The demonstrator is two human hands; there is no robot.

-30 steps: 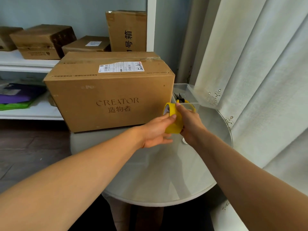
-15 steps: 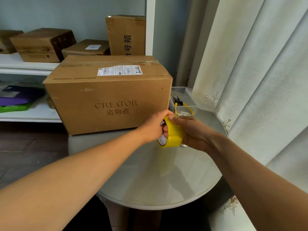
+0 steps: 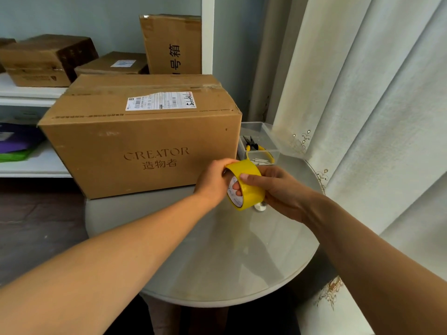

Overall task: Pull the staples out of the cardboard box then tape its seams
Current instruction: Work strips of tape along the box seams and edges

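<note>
1. Large brown corrugated cardboard box (image 3: 140,141), printed CREATOR, our landmark: it is sitting on the far left part of the round glass-topped table (image 3: 217,257). We are judging it stiff-walled, bulky and best steadied flat-handed on its top or by its edges; its weight we cannot tell. The top seam is running along the far side, under old tape.

2. White shelving (image 3: 31,95) behind the box is carrying several smaller brown cartons (image 3: 46,59); pale curtains (image 3: 362,117) are hanging to the right of the box.

3. Clear plastic tray (image 3: 261,136), just right of the box, is holding yellow-handled pliers (image 3: 256,147) and some loose staples. It is crowding that corner should we turn the box.

4. Yellow roll of packing tape (image 3: 249,189), in front of the box's near right corner: we are holding it above the table. We judge it light, rigid and slick-backed. Our left hand (image 3: 212,182) is gripping it, fingers hooked through the core; our right hand (image 3: 278,189) is clasping the outer band, thumb pressing on it, likely feeling for the free end.
</note>
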